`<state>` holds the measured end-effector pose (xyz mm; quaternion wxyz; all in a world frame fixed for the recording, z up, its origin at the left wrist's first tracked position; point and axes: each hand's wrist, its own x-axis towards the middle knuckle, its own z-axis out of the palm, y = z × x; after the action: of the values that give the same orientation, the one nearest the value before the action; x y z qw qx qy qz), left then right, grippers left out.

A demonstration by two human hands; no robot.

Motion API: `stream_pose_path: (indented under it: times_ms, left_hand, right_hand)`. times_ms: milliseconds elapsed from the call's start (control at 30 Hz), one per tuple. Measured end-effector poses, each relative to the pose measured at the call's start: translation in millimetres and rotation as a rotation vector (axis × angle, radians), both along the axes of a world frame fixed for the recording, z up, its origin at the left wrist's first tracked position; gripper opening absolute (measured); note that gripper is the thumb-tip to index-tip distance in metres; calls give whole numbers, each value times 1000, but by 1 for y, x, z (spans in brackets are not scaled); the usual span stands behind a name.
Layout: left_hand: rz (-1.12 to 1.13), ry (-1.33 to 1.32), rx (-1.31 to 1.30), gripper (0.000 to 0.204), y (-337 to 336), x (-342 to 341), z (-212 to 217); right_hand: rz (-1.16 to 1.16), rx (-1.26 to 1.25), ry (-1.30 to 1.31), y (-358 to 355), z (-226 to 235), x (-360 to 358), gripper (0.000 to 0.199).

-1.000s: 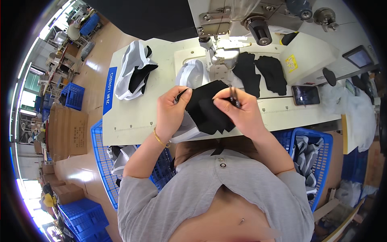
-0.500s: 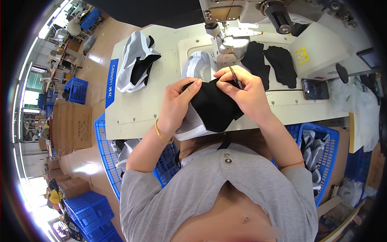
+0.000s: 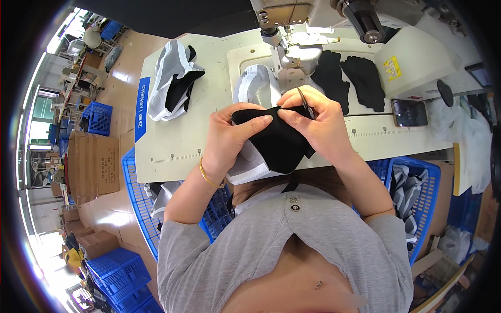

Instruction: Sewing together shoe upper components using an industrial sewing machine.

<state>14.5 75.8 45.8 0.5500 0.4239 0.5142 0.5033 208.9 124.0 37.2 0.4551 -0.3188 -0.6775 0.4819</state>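
Observation:
Over the table's front edge I hold a sewn piece of black and light-grey fabric [image 3: 279,148] with a white band along its lower edge. My left hand [image 3: 232,133] pinches its upper left rim, thumb on the black face. My right hand [image 3: 318,115] pinches the same rim a little farther right, finger and thumb close to the left thumb. Tucked in the right hand is a slim dark pointed tool [image 3: 303,101], resembling tweezers. Just beyond my hands, another white-grey fabric piece [image 3: 255,86] lies beside the sewing machine's head [image 3: 293,62].
Another grey, white and black piece [image 3: 175,81] rests on the table's left side. Black fabric pieces [image 3: 362,83] and a phone [image 3: 409,113] lie to the right. Blue baskets [image 3: 136,193] [image 3: 425,208] with fabric pieces stand on either side of me. A cardboard box [image 3: 94,167] is at left.
My left thumb has slid right along the black rim, nearer my right fingers. The rim between my hands is drawn together. The right hand still holds the pointed tool.

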Motion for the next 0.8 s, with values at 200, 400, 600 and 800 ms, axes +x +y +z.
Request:
stream_pose_path:
  times_ms: [200,400,600,800]
  left_hand:
    - [8,5,36,16,-1,3,2]
    - [45,45,59,12,-2,3,1]
    - [71,138,110,11,-3,3,5]
    - [76,174,113,11,-3,5,6]
  right_hand:
    - [-28,44,37,-1,-3,-3,8]
    - [-93,-24,115,-7,0,-3,11]
    - [-180,13,45,-5,-6,11,15]
    - [-183,-116,34,-3,-12,12,14]
